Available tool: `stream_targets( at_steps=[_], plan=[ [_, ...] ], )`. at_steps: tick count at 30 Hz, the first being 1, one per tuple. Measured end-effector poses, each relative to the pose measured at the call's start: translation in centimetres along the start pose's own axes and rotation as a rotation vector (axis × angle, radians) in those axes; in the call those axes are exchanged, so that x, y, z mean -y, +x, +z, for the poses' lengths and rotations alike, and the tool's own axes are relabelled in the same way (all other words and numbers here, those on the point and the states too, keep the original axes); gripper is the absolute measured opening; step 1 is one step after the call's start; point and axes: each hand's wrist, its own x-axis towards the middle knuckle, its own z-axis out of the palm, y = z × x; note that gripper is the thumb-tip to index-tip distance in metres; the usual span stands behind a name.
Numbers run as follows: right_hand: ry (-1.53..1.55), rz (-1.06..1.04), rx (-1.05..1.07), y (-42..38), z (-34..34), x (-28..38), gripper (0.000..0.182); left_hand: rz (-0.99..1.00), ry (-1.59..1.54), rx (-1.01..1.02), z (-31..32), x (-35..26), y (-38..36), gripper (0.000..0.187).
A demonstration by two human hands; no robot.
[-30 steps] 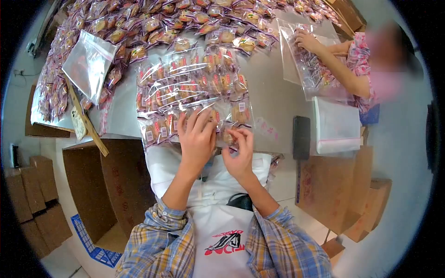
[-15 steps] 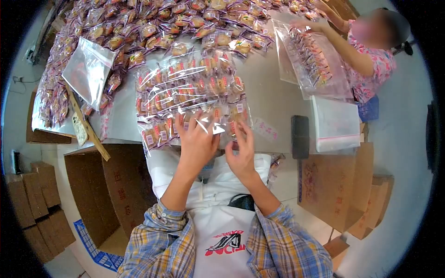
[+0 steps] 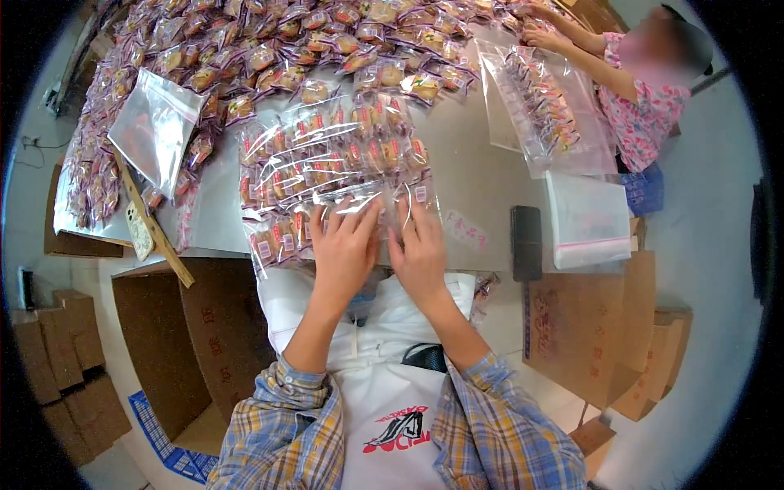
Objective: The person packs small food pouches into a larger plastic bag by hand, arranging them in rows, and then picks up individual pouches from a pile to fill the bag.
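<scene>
A large clear plastic bag (image 3: 335, 147) lies flat on the table in front of me, with rows of small wrapped cakes inside it. My left hand (image 3: 347, 253) rests on the near part of this bag, fingers spread and stretched forward over the packs. Close beside it, my right hand (image 3: 419, 253) lies on the bag's near right part, its fingers extended and the thumb pointing toward the left hand. Both hands look open, and the cakes directly under them are hidden.
Loose wrapped cakes (image 3: 261, 57) pile across the back and left. An empty clear bag (image 3: 155, 126) and a wooden stick (image 3: 155, 224) lie left. Rightward are a dark phone (image 3: 526, 243), stacked bags (image 3: 590, 216) and a co-worker (image 3: 645, 106) by another filled bag. Cardboard boxes (image 3: 216, 343) stand below.
My right hand has shifted slightly up and left, its fingers straightening from a curled pose to lie flatter on the bag. My left hand stays nearly in place. The co-worker's arms have moved back.
</scene>
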Motion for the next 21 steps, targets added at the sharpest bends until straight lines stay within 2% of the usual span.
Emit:
stream_targets(
  at_steps=[2, 4, 5, 8, 12, 13, 21],
  plan=[
    [-0.141, -0.044, -0.016, 0.5, 0.4, -0.4, 0.054, 0.014, 0.02, -0.021, 0.5, 0.5, -0.4, 0.048],
    [-0.134, -0.031, 0.029, 0.7, 0.3, -0.7, 0.051, 0.041, 0.04, -0.061, 1.2, 0.9, -0.8, 0.046],
    [-0.132, -0.027, 0.053, 0.7, 0.2, -0.8, 0.05, 0.061, 0.0, -0.132, 1.5, 0.9, -0.9, 0.039],
    [-0.082, -0.077, -0.009, 0.9, 0.1, -1.0, 0.064, 0.043, -0.037, -0.252, 2.3, 0.8, -1.5, 0.031],
    [-0.076, -0.064, -0.061, 0.7, 1.0, -1.2, 0.06, -0.002, -0.007, -0.222, 2.2, 0.4, -1.7, 0.027],
    [-0.074, -0.062, -0.063, 0.9, 0.8, -1.2, 0.058, -0.035, -0.035, -0.335, 1.9, -0.2, -1.1, 0.022],
    [-0.078, -0.059, -0.143, 0.8, 2.0, -2.1, 0.051, -0.133, -0.024, -0.306, 2.6, -0.2, -0.9, 0.02]
  ],
)
